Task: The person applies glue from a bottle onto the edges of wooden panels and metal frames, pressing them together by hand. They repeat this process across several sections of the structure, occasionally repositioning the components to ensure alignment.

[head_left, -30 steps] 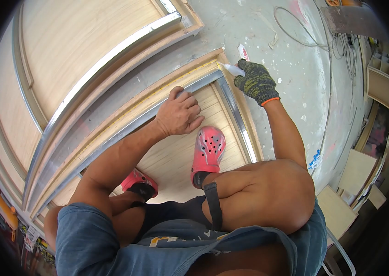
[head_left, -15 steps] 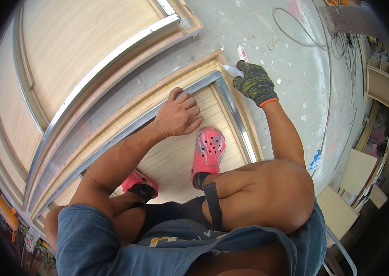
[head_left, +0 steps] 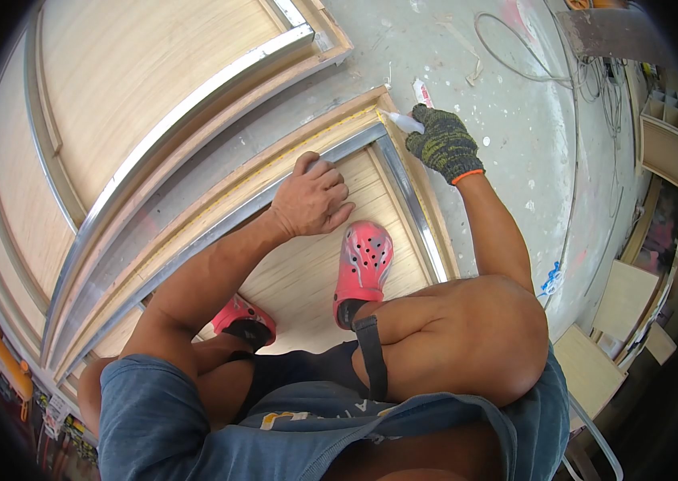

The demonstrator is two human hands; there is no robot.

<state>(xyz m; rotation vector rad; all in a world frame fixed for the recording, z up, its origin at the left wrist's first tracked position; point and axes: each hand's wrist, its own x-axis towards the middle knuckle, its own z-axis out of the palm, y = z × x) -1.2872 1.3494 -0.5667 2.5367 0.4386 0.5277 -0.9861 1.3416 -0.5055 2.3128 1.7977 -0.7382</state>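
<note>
My right hand (head_left: 445,144), in a dark knitted glove with an orange cuff, is wrapped round a translucent white bottle (head_left: 407,123). The bottle's narrow tip points at the corner of a wooden frame (head_left: 427,188). A yellow line of glue (head_left: 283,156) runs along the frame's wood, outside a metal strip (head_left: 411,200). Bare and curled, my left hand (head_left: 312,197) rests by the long metal strip (head_left: 234,216); whether its fingers hold anything is hidden.
Another wood and metal panel (head_left: 146,72) lies at the upper left. Two pink clogs (head_left: 367,256) stand on the near panel. Cables (head_left: 595,88), a divided wooden box (head_left: 670,136) and boards (head_left: 587,365) are at the right, an orange tool (head_left: 6,361) at the left.
</note>
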